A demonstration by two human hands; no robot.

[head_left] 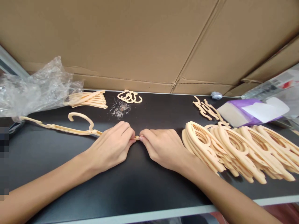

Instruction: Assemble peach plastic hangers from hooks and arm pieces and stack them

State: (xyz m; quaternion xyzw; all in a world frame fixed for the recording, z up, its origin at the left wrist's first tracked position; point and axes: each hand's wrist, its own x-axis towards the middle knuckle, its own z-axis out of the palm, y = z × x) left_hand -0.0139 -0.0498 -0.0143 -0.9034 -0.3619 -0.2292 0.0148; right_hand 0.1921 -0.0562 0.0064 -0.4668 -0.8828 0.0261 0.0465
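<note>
A long peach plastic hanger lies flat on the black table, its hook pointing up and left. My left hand pinches the hanger's right end with fingers closed. My right hand meets it fingertip to fingertip, pinching the same end or a small piece there; the joint between them is mostly hidden by my fingers.
A big overlapping row of peach hanger parts lies at the right. Short strips, hook pieces, a bundle of bars, a crumpled clear bag, a purple-and-white packet and cardboard line the back.
</note>
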